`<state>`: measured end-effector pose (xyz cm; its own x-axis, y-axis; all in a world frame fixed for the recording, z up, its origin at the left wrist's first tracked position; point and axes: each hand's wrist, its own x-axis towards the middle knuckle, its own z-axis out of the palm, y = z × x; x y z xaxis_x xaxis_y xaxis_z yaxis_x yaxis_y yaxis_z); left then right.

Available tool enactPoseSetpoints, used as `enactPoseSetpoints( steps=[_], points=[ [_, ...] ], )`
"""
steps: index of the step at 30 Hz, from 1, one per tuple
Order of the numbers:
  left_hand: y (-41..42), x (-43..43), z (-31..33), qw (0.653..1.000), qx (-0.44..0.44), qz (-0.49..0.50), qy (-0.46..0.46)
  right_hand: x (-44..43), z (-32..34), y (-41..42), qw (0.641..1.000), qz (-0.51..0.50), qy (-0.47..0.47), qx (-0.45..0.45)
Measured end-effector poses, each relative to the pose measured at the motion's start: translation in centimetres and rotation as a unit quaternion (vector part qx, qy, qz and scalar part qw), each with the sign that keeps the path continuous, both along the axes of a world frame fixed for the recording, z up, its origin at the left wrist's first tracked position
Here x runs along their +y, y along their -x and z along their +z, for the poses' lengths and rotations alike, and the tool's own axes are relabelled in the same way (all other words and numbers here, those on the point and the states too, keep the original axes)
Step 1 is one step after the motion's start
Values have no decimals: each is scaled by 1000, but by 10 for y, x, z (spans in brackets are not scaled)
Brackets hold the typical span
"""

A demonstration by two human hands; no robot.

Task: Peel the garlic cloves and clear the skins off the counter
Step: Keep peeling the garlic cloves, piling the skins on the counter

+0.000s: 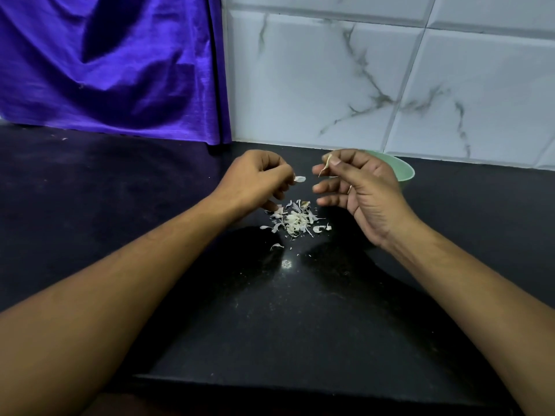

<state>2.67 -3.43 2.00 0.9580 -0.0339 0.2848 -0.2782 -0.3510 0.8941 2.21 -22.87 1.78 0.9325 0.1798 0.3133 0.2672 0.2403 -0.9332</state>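
Both hands hang just above the black counter [300, 319], facing each other and a little apart. The left hand [258, 181] has its fingers curled in tight, and the tips pinch a small white piece [299, 178]; whether it's a clove or a flake of skin I can't tell. The right hand [363, 190] pinches a thin, curling strip of garlic skin [326, 165] between thumb and forefinger, the strip dangling downward. Its other three fingers are loosely stretched and spread, touching nothing. Directly below and between the hands lies a pile of garlic skins [295, 222] on the counter, with one stray skin [276, 246] just nearer the person. A pale green bowl [407, 172] sits behind the right hand, mostly hidden by it, near the marbled tile wall [330, 85]. A purple cloth [105, 64] hangs at the far left.
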Motion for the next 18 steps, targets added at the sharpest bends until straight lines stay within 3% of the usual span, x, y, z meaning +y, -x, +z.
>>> enactPoseSetpoints(
  steps=[18],
  points=[
    [-3, 7, 0, 999, -5, -38, -7, -2, -7, -4, 999, 25, 28, 1]
  ],
)
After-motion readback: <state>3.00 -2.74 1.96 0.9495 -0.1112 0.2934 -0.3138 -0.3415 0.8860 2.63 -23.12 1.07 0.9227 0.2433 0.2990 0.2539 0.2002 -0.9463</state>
